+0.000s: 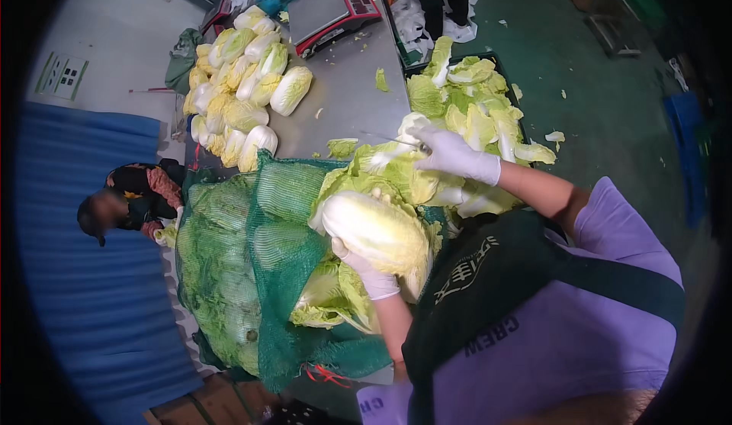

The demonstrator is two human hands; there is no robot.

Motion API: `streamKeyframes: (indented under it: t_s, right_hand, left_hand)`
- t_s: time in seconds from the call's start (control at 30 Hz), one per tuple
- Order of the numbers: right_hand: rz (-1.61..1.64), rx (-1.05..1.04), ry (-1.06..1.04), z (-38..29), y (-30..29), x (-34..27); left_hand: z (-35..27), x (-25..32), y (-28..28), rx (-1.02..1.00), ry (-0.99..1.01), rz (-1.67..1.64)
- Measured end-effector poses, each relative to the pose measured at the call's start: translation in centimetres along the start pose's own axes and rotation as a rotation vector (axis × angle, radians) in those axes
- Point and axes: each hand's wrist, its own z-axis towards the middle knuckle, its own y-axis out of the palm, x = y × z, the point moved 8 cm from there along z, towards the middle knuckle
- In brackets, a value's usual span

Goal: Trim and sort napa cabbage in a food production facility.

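Observation:
My left hand (366, 270), in a white glove, supports a trimmed napa cabbage (374, 233) from below. Pale yellow leaves show on its near end. In my gloved right hand (452, 153) is a knife (386, 138), its thin blade pointing left over the table. A white cabbage stem piece (414, 126) is against the fingers of that hand; whether they grip it is unclear. Loose outer leaves (389, 179) lie between both hands. Left of the cabbage, a green mesh sack (223, 270) full of cabbages lies with its mouth towards me.
Trimmed cabbages (240, 87) are piled on the metal table (354, 81), beside a red-framed weighing scale (326, 16). A dark crate (506, 73) heaped with leaves stands to the right. Another person (134, 196) works beyond the sack; someone's legs (440, 1) show at the top.

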Motion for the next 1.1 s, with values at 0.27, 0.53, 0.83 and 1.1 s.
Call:
streamKeyframes:
  t_s: [0.27,0.53,0.83,1.1]
  right_hand:
    - [0.244,-0.242,-0.172,-1.9,3.1,-7.6]
    - [0.051,-0.328,-0.151,-1.9,4.6,-8.2]
    - [0.188,-0.302,-0.104,-1.9,4.9,-6.4]
    - [0.172,-0.252,-0.016,-0.4,4.3,-3.8]
  left_hand:
    - [-1.9,1.0,-5.3,0.28,0.082,0.165]
    - [-2.6,2.0,-2.6,0.349,0.216,0.73]
    - [-3.1,0.8,-3.4,0.26,0.12,0.463]
    - [-3.4,-0.8,-3.0,0.123,-0.059,0.108]
